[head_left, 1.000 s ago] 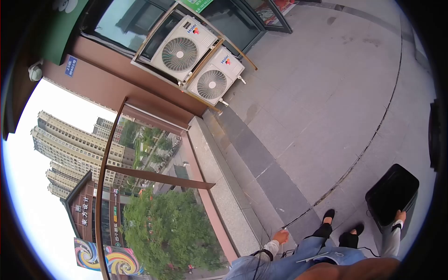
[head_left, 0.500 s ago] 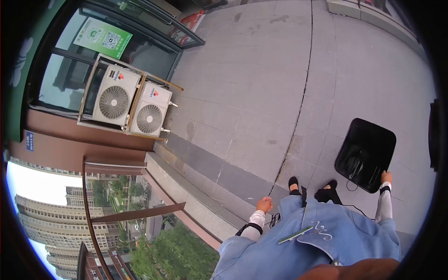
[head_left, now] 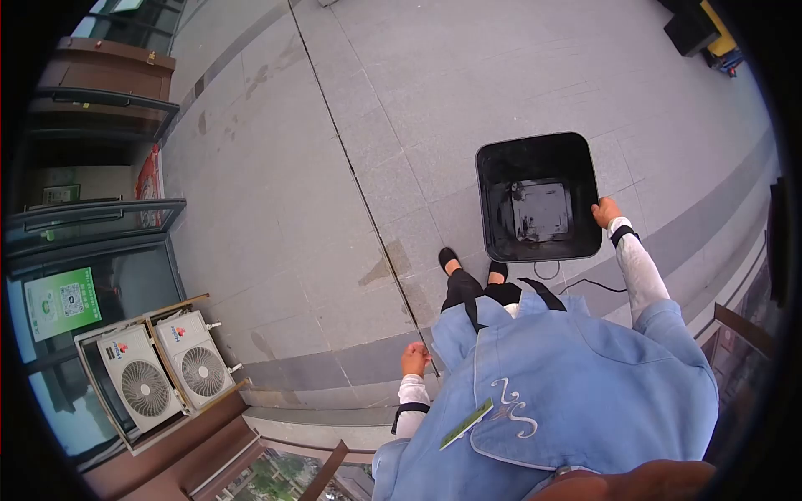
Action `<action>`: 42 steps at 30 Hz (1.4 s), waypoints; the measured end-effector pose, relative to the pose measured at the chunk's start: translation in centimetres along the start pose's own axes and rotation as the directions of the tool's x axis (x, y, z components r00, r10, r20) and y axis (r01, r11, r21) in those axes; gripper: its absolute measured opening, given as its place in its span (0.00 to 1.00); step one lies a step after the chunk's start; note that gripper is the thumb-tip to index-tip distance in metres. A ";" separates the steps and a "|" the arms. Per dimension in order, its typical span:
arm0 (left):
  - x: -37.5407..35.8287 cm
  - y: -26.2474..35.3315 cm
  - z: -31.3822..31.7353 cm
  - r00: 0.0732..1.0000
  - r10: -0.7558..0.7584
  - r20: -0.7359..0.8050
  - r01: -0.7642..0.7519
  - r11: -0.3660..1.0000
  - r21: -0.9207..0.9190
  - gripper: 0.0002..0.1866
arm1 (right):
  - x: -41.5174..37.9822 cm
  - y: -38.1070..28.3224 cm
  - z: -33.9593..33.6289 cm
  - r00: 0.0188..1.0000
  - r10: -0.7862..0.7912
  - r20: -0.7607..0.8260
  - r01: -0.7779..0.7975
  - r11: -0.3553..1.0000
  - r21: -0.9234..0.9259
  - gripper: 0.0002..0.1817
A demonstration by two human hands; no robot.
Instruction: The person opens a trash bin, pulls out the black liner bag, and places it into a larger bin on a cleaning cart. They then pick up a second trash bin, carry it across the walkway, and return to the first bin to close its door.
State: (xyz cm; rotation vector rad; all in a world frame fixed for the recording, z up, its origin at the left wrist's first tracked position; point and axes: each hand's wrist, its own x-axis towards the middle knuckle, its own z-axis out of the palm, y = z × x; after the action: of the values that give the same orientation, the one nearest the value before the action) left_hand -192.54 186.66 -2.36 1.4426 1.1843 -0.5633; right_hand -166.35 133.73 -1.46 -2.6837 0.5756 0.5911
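A black square bin [head_left: 494, 179] with rounded corners hangs beside my right leg, its mouth facing up toward me. Wet, shiny patches show on its inner bottom. My right hand [head_left: 606, 213] is closed on the bin's right rim. To the left of my body hangs my left hand [head_left: 415, 359], with loosely bent fingers slightly apart and nothing visible in them. A thin wire loop [head_left: 547, 270] shows just below the bin, and a dark cord [head_left: 603, 285] runs right from near my waist. I wear a blue top [head_left: 585, 367] with a green name tag [head_left: 466, 423].
Grey paving [head_left: 276, 184] stretches ahead, crossed by a dark seam. Two outdoor air-conditioner units [head_left: 171, 367] stand in a frame at the left, near glass doors [head_left: 92, 217]. A black and yellow object [head_left: 706, 33] is at the far upper right.
My view has turned right, so the doors and air-conditioner units have shifted left and down. The bin has swung toward the front of my legs, and its inside shows more clearly.
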 end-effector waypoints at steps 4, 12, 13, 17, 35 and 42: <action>4.9 4.0 0.7 0.997 -0.071 0.007 0.069 0.984 0.164 0.06 | 3.0 2.7 0.9 0.998 0.057 -0.012 -0.055 0.995 0.086 0.16; 20.9 16.6 2.0 0.991 -0.109 0.079 0.072 0.925 0.372 0.06 | -0.5 7.5 3.5 0.848 0.530 -0.033 -0.513 0.834 0.204 0.15; 23.4 18.8 2.7 0.994 -0.069 0.086 0.033 0.929 0.370 0.06 | -1.3 8.7 5.0 0.793 0.604 -0.083 -0.565 0.779 0.273 0.15; 29.4 31.5 8.8 0.970 0.131 0.203 -0.208 0.880 0.427 0.05 | -5.2 11.3 8.4 0.643 0.756 -0.125 -0.672 0.635 0.382 0.13; 26.3 55.4 51.6 0.849 0.141 0.509 -0.515 0.431 0.740 0.06 | 1.5 34.3 13.4 -0.065 0.990 0.126 -0.698 -0.135 0.703 0.10; 22.8 60.3 65.7 0.949 0.054 0.310 -0.309 0.344 0.887 0.06 | 5.1 41.7 11.7 0.416 0.899 0.138 -0.859 0.438 -0.265 0.06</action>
State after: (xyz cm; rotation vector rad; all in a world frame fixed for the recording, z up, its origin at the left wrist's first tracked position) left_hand -112.74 141.74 -11.73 2.3573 0.3968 -1.3546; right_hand -184.70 100.82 -23.38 -2.1243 1.9874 1.2676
